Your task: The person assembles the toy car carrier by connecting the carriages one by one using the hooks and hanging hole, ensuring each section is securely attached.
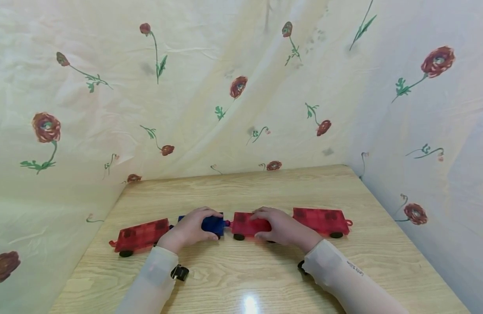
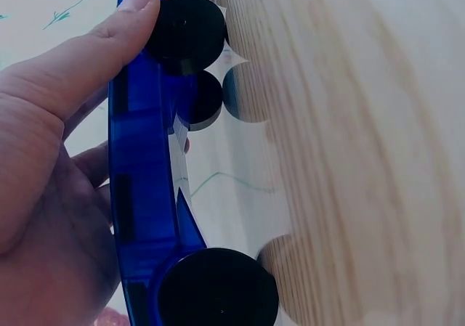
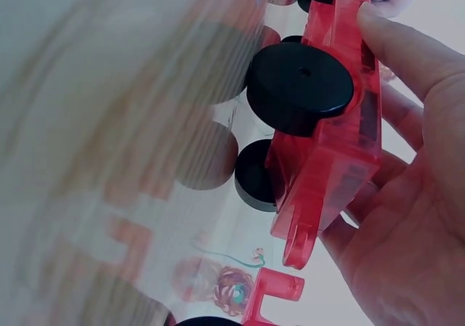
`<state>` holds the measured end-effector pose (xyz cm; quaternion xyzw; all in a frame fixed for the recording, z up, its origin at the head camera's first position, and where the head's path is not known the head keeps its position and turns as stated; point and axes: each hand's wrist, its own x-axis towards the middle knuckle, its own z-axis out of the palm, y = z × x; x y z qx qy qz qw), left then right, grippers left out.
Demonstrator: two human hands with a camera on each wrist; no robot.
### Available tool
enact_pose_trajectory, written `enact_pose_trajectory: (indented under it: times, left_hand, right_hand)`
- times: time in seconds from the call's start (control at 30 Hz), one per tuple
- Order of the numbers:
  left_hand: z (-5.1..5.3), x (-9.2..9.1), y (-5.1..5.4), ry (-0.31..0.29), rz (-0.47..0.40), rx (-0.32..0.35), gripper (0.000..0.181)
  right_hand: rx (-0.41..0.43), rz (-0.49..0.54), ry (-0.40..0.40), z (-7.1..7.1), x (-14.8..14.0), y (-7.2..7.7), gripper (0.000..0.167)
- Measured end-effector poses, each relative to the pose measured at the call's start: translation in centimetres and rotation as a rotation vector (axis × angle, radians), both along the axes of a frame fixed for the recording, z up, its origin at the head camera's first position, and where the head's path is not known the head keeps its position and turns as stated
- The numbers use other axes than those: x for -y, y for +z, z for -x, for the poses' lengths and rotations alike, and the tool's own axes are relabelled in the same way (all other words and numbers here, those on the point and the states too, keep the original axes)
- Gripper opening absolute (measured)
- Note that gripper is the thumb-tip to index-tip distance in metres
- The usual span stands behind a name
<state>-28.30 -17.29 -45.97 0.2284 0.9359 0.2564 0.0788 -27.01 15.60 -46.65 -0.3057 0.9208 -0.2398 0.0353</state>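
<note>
Four translucent toy wagons with black wheels stand in a row on the wooden table. My left hand grips the blue wagon across its top; in the left wrist view the thumb lies along the side of the blue wagon. My right hand holds the inner red wagon, and the right wrist view has the thumb on the side of that red wagon. A small coupling lies between the blue and inner red wagons. In the right wrist view, a gap shows between the held wagon's hook and a red hook below.
Another red wagon stands at the left end of the row, and one more red wagon at the right end. Behind the wooden table hangs a flowered cloth, which also runs along both sides.
</note>
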Motion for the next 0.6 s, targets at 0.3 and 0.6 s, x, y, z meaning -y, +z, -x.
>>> enact_pose_trajectory:
  times: [0.3,0.6]
  left_hand:
    - [0.07,0.21,-0.05,-0.012,-0.006,-0.009,0.068]
    - [0.11,-0.05,-0.13,-0.037,-0.002,-0.02,0.066]
  right_hand:
    - [0.023,0.002,0.004,0.18,0.11,0.01,0.048]
    - [-0.004,-0.029,0.009,0.02,0.04,0.13,0.05]
